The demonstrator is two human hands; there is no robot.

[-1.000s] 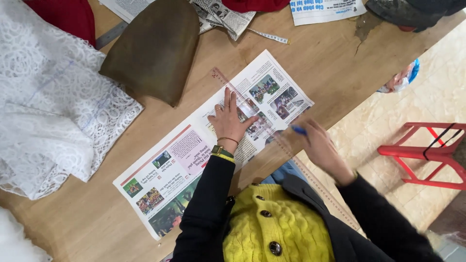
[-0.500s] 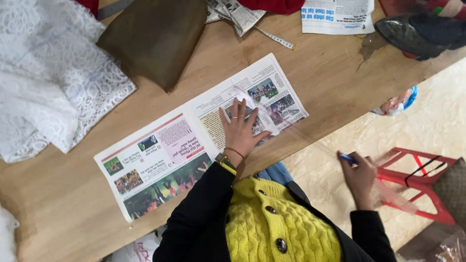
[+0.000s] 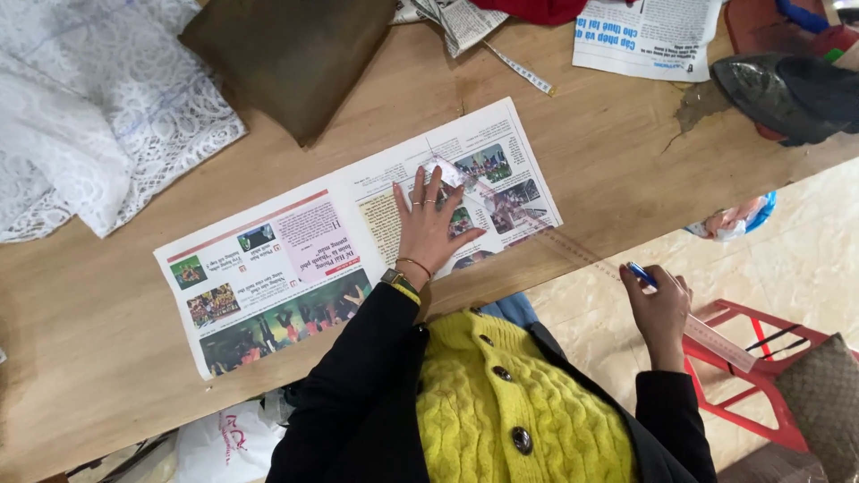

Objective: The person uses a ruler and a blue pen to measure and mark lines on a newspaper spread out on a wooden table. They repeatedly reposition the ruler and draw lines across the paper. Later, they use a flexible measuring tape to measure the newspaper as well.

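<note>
Since the earlier frame: right hand point(image 3: 660, 309) drawn back off the worktop point(image 3: 582, 143) toward the body, pen point(image 3: 641, 275) with it; left hand point(image 3: 429, 224) unmoved on the newspaper point(image 3: 295, 259).

Left hand lies flat, fingers spread, grip released, pressing the open newspaper and the near end of a clear ruler point(image 3: 573, 252) against the wooden worktop. Ruler runs diagonally from under the fingers across the right-hand page and past the worktop edge, out over the tiled floor point(image 3: 805, 250). Right hand hangs beyond that edge, beside the ruler's far part, grip clenched on a blue pen. Red stool point(image 3: 761, 358) stands just beside it. White lace cloth point(image 3: 89, 116) and brown fabric point(image 3: 286, 54) lie further up the worktop, well apart from the hands.
</note>
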